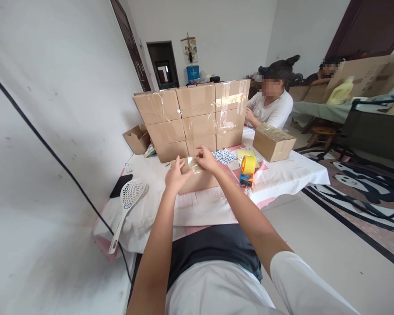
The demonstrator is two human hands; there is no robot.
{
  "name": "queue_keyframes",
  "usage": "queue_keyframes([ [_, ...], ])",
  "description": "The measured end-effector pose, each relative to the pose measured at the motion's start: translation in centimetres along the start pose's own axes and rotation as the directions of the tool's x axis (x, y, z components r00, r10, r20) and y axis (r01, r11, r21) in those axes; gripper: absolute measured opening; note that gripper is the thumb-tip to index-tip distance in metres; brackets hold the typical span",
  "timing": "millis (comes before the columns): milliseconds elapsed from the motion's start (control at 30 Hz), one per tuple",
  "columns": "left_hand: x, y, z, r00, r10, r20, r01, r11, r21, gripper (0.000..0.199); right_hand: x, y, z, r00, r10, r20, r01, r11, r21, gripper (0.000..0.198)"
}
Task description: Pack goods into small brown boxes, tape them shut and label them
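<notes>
A small cardboard box [198, 182] lies in front of me on the cloth-covered table, with a shiny strip of clear tape [193, 163] across its top. My left hand [176, 176] rests on the box's left end, thumb and fingers spread, the thumb reaching toward the strip. At the strip's far right side, my right hand [206, 159] is closed in a pinch, seemingly on the tape; its fingertips are partly hidden. An orange and blue tape dispenser with a yellow roll [248, 169] stands to the right of the box.
Stacked, taped cardboard boxes [197, 118] form a wall behind my hands. Another taped box [273, 142] sits at right, near a seated person [272, 105]. A white slotted skimmer [131, 194] and a dark flat object [121, 185] lie at left, beside the wall and a black cable [52, 127].
</notes>
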State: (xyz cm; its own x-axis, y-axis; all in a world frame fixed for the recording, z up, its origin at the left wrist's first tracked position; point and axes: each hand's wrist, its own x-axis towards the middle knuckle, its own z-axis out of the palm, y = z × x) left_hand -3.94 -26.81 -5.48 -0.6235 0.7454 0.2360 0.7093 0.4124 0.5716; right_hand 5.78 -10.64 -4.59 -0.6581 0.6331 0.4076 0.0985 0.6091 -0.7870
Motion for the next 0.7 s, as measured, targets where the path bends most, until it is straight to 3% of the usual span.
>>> queue_keyframes([
  [167, -0.4, 0.3, -0.4, 0.998, 0.054, 0.015, -0.054, 0.998, 0.033, 0.095, 1.2, -0.7, 0.1, 0.991, 0.121, 0.054, -0.11, 0.98, -0.164, 0.044],
  [400, -0.9, 0.7, -0.7, 0.981, 0.181, 0.072, -0.191, 0.968, 0.166, 0.048, 1.0, -2.0, -0.2, 0.984, 0.17, 0.044, -0.147, 0.934, -0.326, 0.042],
  [700, -0.9, 0.6, -0.5, 0.975, 0.21, 0.074, -0.222, 0.942, 0.251, 0.045, 0.1, -3.6, 0.9, 0.997, 0.075, 0.003, -0.062, 0.842, -0.535, 0.045],
])
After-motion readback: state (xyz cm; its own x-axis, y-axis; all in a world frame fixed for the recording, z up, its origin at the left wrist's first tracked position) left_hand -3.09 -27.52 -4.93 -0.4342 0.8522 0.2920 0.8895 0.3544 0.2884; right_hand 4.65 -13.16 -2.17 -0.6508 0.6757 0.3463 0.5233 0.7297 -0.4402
